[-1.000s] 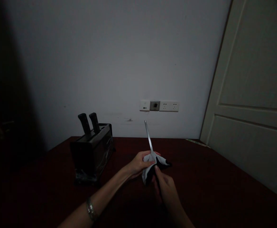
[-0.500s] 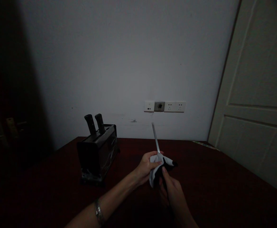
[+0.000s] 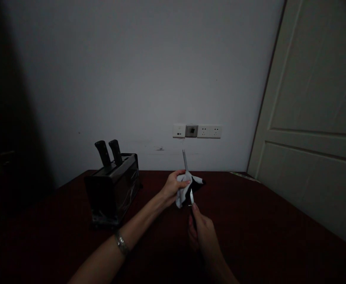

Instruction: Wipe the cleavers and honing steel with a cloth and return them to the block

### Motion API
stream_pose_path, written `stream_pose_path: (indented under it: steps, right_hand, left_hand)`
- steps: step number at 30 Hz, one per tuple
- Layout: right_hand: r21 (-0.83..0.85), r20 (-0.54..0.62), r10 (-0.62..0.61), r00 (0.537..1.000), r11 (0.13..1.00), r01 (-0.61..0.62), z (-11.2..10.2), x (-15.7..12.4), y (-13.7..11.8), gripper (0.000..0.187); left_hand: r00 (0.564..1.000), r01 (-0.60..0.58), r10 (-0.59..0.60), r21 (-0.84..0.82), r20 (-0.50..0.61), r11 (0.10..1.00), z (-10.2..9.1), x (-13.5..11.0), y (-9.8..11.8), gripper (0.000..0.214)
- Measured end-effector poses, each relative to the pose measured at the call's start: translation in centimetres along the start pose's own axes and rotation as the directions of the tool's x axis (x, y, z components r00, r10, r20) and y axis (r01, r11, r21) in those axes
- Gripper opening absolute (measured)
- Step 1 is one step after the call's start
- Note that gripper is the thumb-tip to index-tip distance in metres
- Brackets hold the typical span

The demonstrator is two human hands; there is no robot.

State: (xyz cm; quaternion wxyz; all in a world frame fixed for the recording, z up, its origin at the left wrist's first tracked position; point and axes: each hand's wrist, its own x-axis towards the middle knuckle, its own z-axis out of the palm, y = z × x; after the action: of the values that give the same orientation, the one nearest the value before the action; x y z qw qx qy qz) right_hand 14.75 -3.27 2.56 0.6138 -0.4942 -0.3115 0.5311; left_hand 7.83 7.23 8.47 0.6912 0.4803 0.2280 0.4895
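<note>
My right hand (image 3: 202, 236) grips the dark handle of a thin steel knife or sharpening rod (image 3: 185, 161) that points up and away over the dark red table (image 3: 250, 221). My left hand (image 3: 173, 186) pinches a white and black cloth (image 3: 185, 190) around the metal, about halfway up its length. Only the tip shows above the cloth. A bracelet sits on my left wrist.
A black knife block (image 3: 113, 189) with two dark handles sticking out stands on the table to the left. Wall sockets (image 3: 197, 131) are behind on the pale wall. A pale door (image 3: 315, 126) fills the right side. The left edge is in deep shadow.
My left hand has slid the cloth up the metal, away from the handle. My right hand has stayed low on the handle, so the two hands are now apart.
</note>
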Motion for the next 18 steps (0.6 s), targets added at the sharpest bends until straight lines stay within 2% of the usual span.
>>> stream_pose_path:
  steps: [5, 12, 18]
  right_hand:
    - [-0.002, 0.0, 0.023, 1.0, 1.0, -0.023, 0.2, -0.1, 0.5, 0.056]
    - [-0.03, -0.007, 0.03, 1.0, 0.999, -0.03, 0.7, -0.7, 0.9, 0.055]
    - [-0.02, -0.02, 0.04, 0.999, 0.999, -0.041, 0.7, -0.8, 0.8, 0.053]
  left_hand:
    - [0.998, -0.006, 0.01, 0.059, -0.06, 0.998, -0.6, 2.7, 2.0, 0.058]
    - [0.99, -0.09, 0.097, 0.078, -0.097, 0.993, -1.1, 6.4, 4.2, 0.04]
    - [0.985, -0.115, 0.114, 0.0, -0.13, 0.993, -0.8, 8.2, 5.2, 0.034]
